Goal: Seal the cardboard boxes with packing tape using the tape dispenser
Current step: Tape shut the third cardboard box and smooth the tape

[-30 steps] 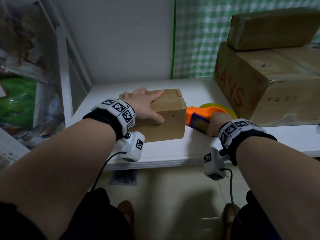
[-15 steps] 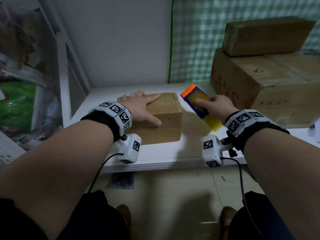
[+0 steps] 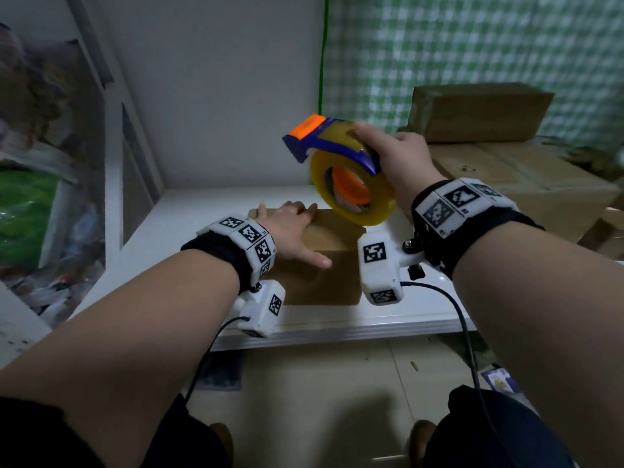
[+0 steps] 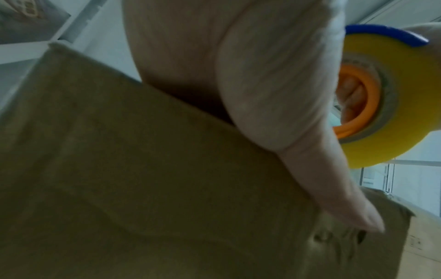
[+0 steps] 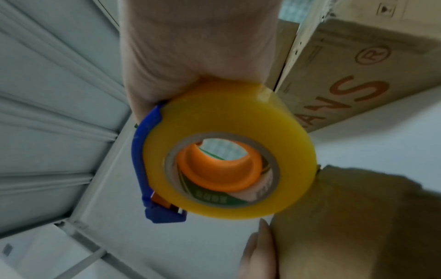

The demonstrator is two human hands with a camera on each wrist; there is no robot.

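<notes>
Here the tape dispenser [image 3: 332,146], a blue frame with an orange end, hangs in the air above the white shelf [image 3: 337,324], carrying a roll of yellowish packing tape [image 3: 354,197] on an orange hub. It sits above and a little to the right of the small cardboard box [image 3: 324,265], clear of it. The right hand [image 3: 401,160] grips the dispenser from behind, its fingers curled over the frame and the top of the roll; in the right wrist view the roll [image 5: 229,156] fills the middle of the picture with the blue frame [image 5: 143,166] running down its left edge, and the palm [image 5: 198,47] closes around the top.

The left hand [image 3: 290,231] lies flat on the top of the small box with its fingers spread and straight, the thumb reaching down over the near face. From the left wrist the thumb [image 4: 334,181] is seen lying along the box's brown edge [image 4: 143,169], with the roll [image 4: 386,98] hanging beyond it.

The small box stands on the shelf near its front edge. To the right, well apart, a large cardboard box [image 3: 526,184] with red lettering stands on the same shelf, and a smaller brown box [image 3: 479,111] rests on top of it. Behind them hangs a green checked curtain [image 3: 472,45]; a plain white wall [image 3: 219,96] backs the shelf on the left.
</notes>
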